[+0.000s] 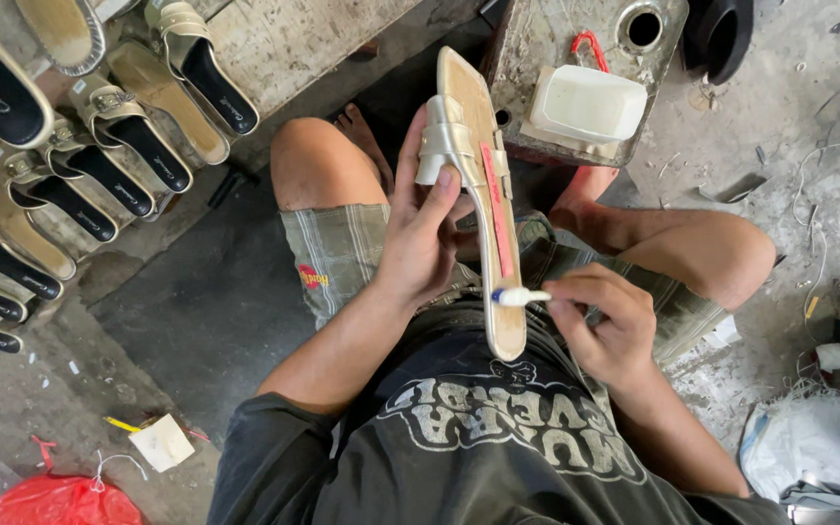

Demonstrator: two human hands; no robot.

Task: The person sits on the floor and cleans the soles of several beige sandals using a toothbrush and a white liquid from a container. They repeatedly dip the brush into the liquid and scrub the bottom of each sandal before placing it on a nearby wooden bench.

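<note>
My left hand (418, 228) grips a beige sandal (483, 126) by its gold strap and holds it upright over my lap, sole side facing right. A red strip runs down the sole's edge. My right hand (603, 326) pinches a small white brush (519, 297) with a blue collar, its tip touching the lower part of the sandal's edge. I sit on the ground with both knees bent outward.
Several gold sandals with black insoles (99, 156) lie in rows at the upper left. A white plastic tub (587, 102) sits on a worn block ahead. A red plastic bag (60, 501) lies lower left, a white bag (814, 447) lower right.
</note>
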